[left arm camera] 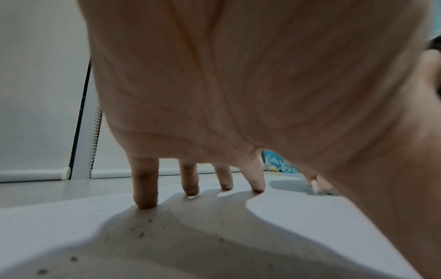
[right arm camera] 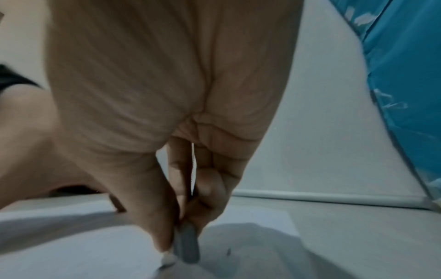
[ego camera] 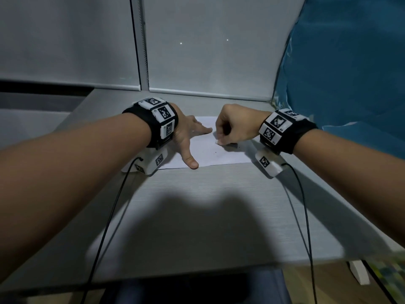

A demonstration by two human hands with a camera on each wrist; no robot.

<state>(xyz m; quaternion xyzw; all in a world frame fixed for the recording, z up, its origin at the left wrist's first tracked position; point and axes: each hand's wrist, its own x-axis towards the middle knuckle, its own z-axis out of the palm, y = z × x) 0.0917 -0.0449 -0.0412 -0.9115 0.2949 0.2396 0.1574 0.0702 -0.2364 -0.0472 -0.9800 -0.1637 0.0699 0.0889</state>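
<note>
A white sheet of paper (ego camera: 210, 152) lies on the grey table (ego camera: 208, 205). My left hand (ego camera: 186, 139) rests on the sheet's left part, fingers straight and spread; in the left wrist view its fingertips (left arm camera: 145, 200) press on the paper (left arm camera: 286, 217). My right hand (ego camera: 221, 137) is curled over the sheet's right part. Its thumb and fingers pinch a small pale eraser (ego camera: 219, 142), whose lower end touches the paper. The right wrist view shows the grey-looking eraser (right arm camera: 187, 245) held upright between the fingertips (right arm camera: 164, 237). Dark specks (left arm camera: 143, 234) dot the sheet.
Roller blinds (ego camera: 197, 51) with a bead chain (ego camera: 144, 51) close off the far side of the table. A blue cloth (ego camera: 350, 73) hangs at the right. Black cables (ego camera: 105, 227) run from both wrists over the table's near edge.
</note>
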